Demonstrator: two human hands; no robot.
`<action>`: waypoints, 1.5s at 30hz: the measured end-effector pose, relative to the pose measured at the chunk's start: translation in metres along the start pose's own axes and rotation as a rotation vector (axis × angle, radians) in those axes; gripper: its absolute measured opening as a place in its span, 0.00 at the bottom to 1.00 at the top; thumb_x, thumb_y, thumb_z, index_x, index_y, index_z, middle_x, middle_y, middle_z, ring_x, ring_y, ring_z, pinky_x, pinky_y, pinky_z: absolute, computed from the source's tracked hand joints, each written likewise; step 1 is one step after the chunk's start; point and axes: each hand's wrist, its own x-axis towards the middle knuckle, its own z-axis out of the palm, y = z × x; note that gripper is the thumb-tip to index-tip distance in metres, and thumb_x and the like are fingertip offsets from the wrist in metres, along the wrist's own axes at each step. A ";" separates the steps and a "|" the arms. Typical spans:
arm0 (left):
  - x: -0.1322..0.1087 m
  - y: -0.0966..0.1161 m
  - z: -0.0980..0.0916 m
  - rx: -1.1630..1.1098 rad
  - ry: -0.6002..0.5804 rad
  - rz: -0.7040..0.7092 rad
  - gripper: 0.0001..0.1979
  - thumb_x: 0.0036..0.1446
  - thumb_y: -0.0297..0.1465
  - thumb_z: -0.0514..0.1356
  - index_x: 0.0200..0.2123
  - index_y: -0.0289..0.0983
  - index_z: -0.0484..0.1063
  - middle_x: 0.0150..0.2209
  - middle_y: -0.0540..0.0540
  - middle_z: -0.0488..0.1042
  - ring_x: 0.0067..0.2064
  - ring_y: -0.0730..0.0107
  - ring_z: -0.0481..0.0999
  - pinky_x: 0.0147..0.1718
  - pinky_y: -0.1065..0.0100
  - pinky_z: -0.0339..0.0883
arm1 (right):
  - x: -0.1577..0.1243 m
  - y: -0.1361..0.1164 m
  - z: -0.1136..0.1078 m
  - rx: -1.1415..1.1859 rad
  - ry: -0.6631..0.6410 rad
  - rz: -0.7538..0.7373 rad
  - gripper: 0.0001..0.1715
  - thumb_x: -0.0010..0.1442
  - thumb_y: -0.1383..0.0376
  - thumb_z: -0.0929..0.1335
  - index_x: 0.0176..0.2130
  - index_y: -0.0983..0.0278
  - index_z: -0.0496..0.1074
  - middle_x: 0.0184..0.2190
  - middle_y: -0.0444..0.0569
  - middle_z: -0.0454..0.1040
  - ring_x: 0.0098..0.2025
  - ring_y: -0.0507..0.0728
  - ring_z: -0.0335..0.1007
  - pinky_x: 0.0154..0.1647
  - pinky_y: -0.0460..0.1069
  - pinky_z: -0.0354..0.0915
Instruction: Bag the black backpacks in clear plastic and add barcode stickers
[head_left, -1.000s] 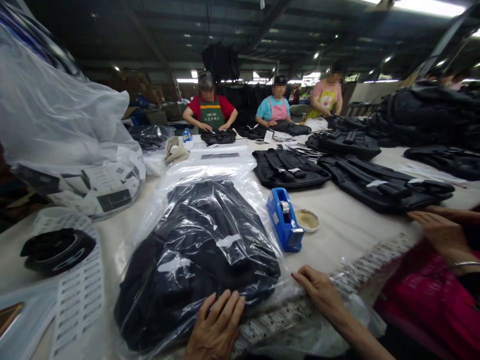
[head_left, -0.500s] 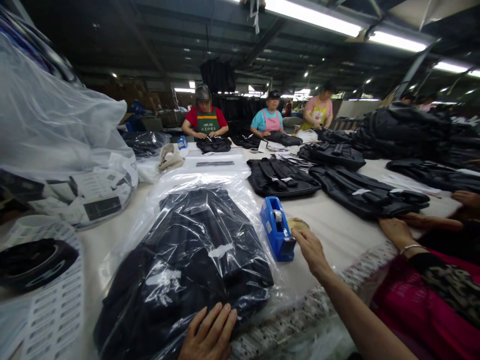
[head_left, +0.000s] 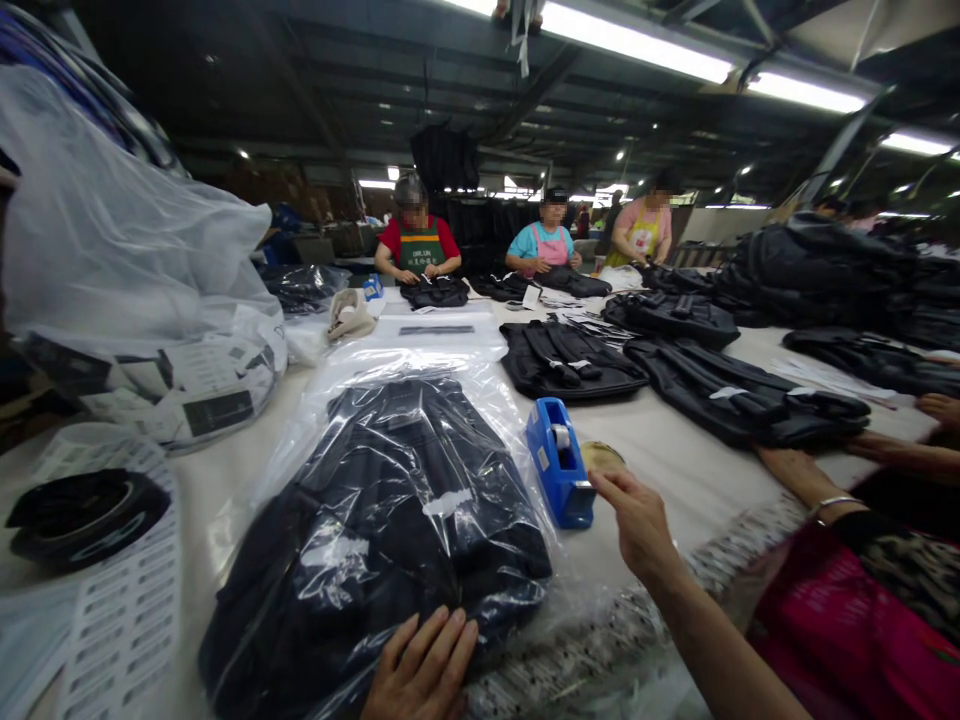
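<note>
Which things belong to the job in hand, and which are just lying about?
Apparently in use:
black bag in clear plastic, under the left hand
blue tape dispenser, beside the right hand; contact unclear

Apparently lying about:
round black item
label sheet
round tan item
translucent sack with papers
</note>
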 end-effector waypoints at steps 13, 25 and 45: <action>0.011 0.009 -0.018 -0.037 -0.109 -0.084 0.18 0.59 0.34 0.54 0.52 0.39 0.67 0.49 0.49 0.73 0.54 0.69 0.65 0.59 0.65 0.46 | -0.018 0.059 -0.025 -0.313 -0.092 0.079 0.23 0.44 0.44 0.64 0.24 0.62 0.67 0.18 0.45 0.68 0.23 0.55 0.63 0.26 0.50 0.60; 0.024 0.009 -0.037 0.006 -0.200 -0.069 0.17 0.62 0.30 0.49 0.53 0.39 0.65 0.50 0.52 0.72 0.53 0.70 0.65 0.55 0.64 0.51 | -0.071 -0.060 -0.014 -0.887 -1.058 -0.737 0.15 0.65 0.63 0.56 0.29 0.61 0.65 0.28 0.46 0.68 0.32 0.53 0.63 0.33 0.48 0.57; 0.015 0.008 -0.034 -0.031 -0.203 -0.078 0.18 0.61 0.28 0.50 0.54 0.38 0.63 0.52 0.48 0.70 0.55 0.68 0.64 0.54 0.62 0.54 | -0.041 -0.026 0.075 -1.273 -0.889 -0.606 0.12 0.49 0.57 0.72 0.29 0.62 0.69 0.22 0.43 0.73 0.26 0.55 0.70 0.23 0.45 0.55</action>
